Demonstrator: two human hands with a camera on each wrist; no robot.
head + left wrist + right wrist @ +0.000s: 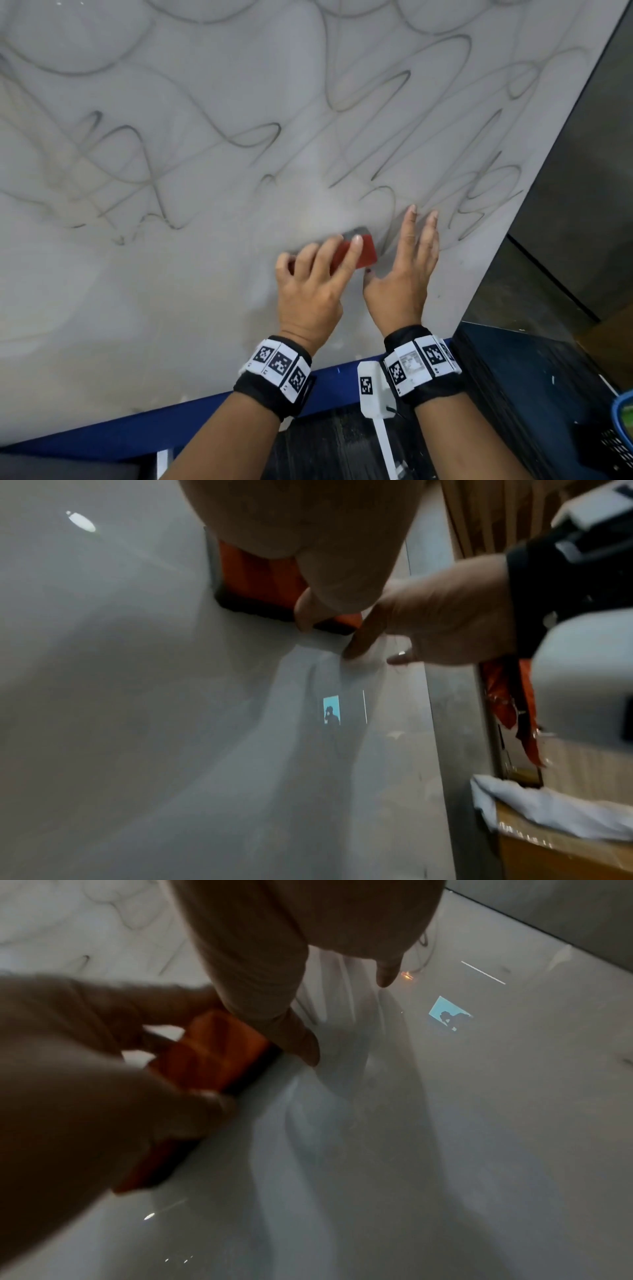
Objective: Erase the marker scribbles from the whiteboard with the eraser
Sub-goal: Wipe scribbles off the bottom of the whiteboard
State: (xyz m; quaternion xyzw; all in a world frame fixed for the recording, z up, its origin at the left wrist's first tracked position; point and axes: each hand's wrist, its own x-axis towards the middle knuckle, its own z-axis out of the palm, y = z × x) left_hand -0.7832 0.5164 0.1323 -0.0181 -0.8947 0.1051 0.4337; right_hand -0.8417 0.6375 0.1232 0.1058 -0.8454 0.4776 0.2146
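- Starting nearest: both forearms come up from the bottom of the head view, each w/ a black wristband [274,375] carrying white tags printed w/ black square codes; a white camera mount [373,390] sits by the right wrist.
- Blue edge strip [144,428] runs along the near side of the whiteboard [137,308].
- Left hand [310,284] lies over the eraser [363,251], fingers curled on top & thumb at the near side, pressing it onto the board.
- Eraser: red back, dark pad face down on the board (dark edge clear in left wrist view [260,588] & right wrist view [212,1053]). It sits low on the board, toward the right edge.
- Right hand [404,274] is just beside the eraser on its right, fingers straight & spread wide, holding nothing; right wrist view shows a fingertip down on the board. Whether the thumb touches the eraser, can't tell.
- Board around the hands looks wiped, grey & smudgy.
- Farther up: marker scribbles [239,137] in dark loops & zigzags across the upper board, partly smeared.
- Right of the board: dark floor [534,291], & a blue basket rim [621,407] at the frame edge.
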